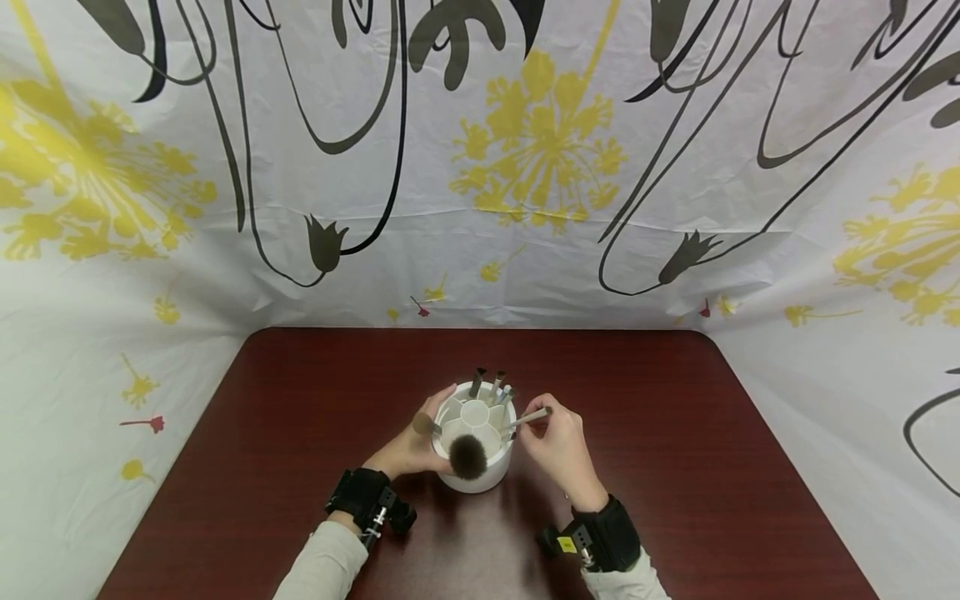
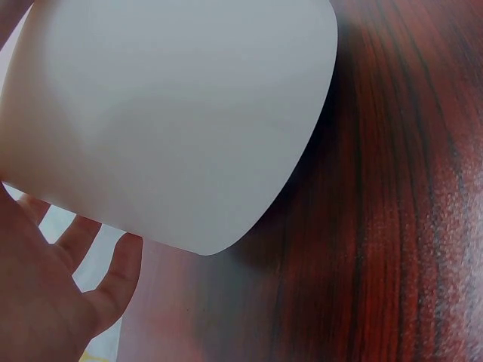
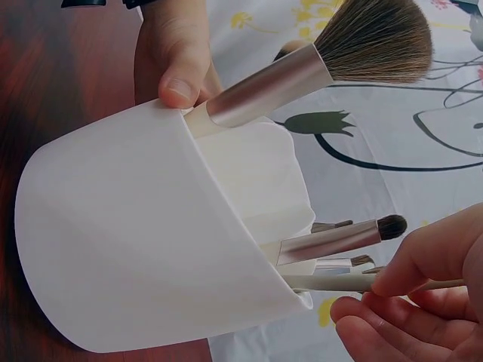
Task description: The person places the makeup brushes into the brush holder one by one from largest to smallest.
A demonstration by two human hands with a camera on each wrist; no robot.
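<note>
A white brush holder (image 1: 480,480) with petal-shaped compartments stands on the table. My left hand (image 1: 411,446) grips its left side; in the right wrist view the thumb (image 3: 181,84) presses at the rim. My right hand (image 1: 558,450) pinches a slim pale makeup brush (image 3: 332,283) by its handle at the holder's right edge. The brush slants outward, its lower end inside the holder. A large fluffy makeup brush (image 3: 377,49) stands in the near compartment. A smaller dark-tipped brush (image 3: 328,241) leans beside the pinched one. The left wrist view shows mostly the holder's smooth wall (image 2: 173,136).
Several more brushes (image 1: 497,383) stand in the holder's far compartments, and a light-haired one (image 1: 424,424) is at its left. The dark red-brown table (image 1: 337,375) has rounded far corners. Behind it hangs a white cloth (image 1: 420,183) printed with yellow and grey flowers.
</note>
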